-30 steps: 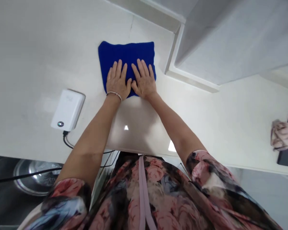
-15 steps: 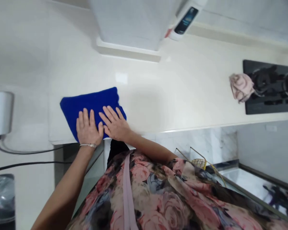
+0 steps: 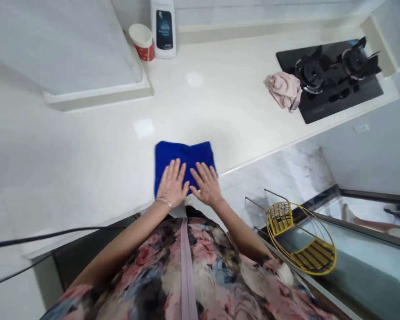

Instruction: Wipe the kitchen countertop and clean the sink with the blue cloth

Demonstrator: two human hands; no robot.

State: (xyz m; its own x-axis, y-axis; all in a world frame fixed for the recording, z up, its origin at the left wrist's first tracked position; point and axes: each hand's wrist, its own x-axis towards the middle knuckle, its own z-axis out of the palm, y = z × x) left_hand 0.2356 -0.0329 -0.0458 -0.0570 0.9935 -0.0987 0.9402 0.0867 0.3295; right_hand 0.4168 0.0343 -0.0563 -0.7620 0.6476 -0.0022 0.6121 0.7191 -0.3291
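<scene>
the pale countertop [image 3: 253, 102] fills most of what's in front of her, running from a big white box-like unit [image 3: 63, 44] at the far left to a black gas hob [image 3: 323, 109] at the far right. below the counter's edge on the right sits a yellow wire rack [image 3: 300, 240]. a black cable [image 3: 53, 234] trails off the counter's near edge on the left.

the blue cloth [image 3: 185, 153] lies flat, folded into a rectangle, at the near edge of the counter right in front of the person. both hands are on its near half, side by side: the left hand [image 3: 172, 186] and the right hand [image 3: 207, 186] are each opened out flat, palms down, fingers spread and pointing away from her, pressing on the cloth and gripping nothing.

a crumpled pink cloth [image 3: 283, 89] lies touching the hob's left edge. a white bottle [image 3: 163, 26] stands at the back wall, with a paper cup [image 3: 142, 41] just beside it. a thin bracelet [image 3: 164, 201] circles the left wrist.
</scene>
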